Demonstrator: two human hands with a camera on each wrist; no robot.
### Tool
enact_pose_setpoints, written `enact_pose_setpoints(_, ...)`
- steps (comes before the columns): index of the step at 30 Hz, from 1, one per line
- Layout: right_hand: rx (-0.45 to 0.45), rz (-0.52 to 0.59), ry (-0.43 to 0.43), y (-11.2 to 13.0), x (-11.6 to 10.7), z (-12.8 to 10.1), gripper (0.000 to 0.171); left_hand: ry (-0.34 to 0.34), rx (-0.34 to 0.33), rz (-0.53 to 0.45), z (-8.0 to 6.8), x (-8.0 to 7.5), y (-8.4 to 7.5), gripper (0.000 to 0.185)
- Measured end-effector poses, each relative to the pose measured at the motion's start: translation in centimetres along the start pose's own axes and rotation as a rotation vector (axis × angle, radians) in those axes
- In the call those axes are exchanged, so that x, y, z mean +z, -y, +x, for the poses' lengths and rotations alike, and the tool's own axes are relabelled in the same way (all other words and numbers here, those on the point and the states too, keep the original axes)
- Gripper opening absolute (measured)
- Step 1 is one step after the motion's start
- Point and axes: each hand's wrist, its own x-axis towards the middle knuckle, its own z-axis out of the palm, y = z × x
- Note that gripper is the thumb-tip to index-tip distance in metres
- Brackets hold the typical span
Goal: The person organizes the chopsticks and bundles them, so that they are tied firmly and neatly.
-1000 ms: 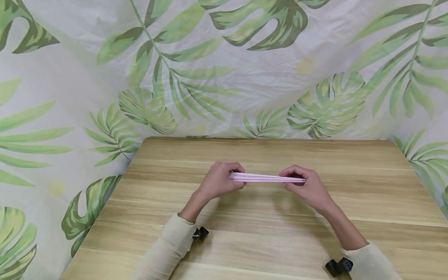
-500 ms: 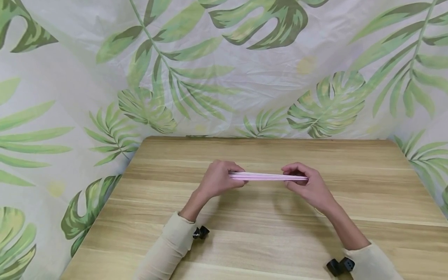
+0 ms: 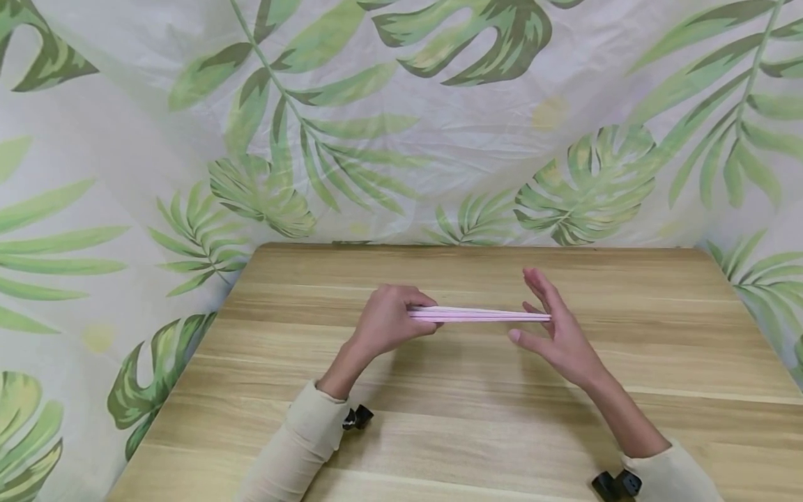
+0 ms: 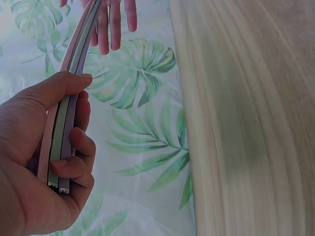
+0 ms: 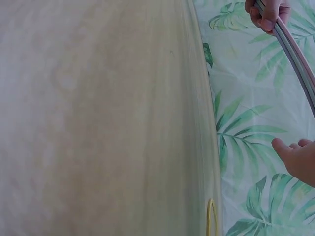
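A bundle of long thin sticks point(image 3: 479, 315) lies level above the table, narrowing towards the right. In the left wrist view the sticks point(image 4: 61, 123) show pink, green and purple sides, pressed close together. My left hand point(image 3: 389, 318) grips their left end, with the thumb across one side and the fingers curled round the other. At the right end, my right hand point(image 3: 567, 341) is spread, fingers straight and thumb apart. The tips of the sticks reach its palm side; whether they touch it I cannot tell.
The wood-grain table point(image 3: 477, 432) lies beneath both hands. Behind it hangs a leaf-printed cloth point(image 3: 376, 139). Small black devices point(image 3: 357, 417) sit at the sleeve cuffs. A thin yellow loop point(image 5: 211, 216) shows low in the right wrist view.
My right hand has let go of the sticks' right end, its fingers straightening upward and its thumb moving away below. The left hand keeps its grip, and the bundle stays nearly still.
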Motion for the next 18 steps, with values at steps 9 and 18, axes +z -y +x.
enact_pose_setpoints(9,-0.119,0.232,0.068,-0.34,0.53,-0.12,0.106,-0.005,-0.023,0.039,-0.11,0.14,-0.48,0.011)
enact_pose_setpoints(18,-0.168,0.267,0.096,-0.49,0.65,-0.03,0.105,0.048,0.005,0.156,-0.09,-0.17,-0.84,0.008)
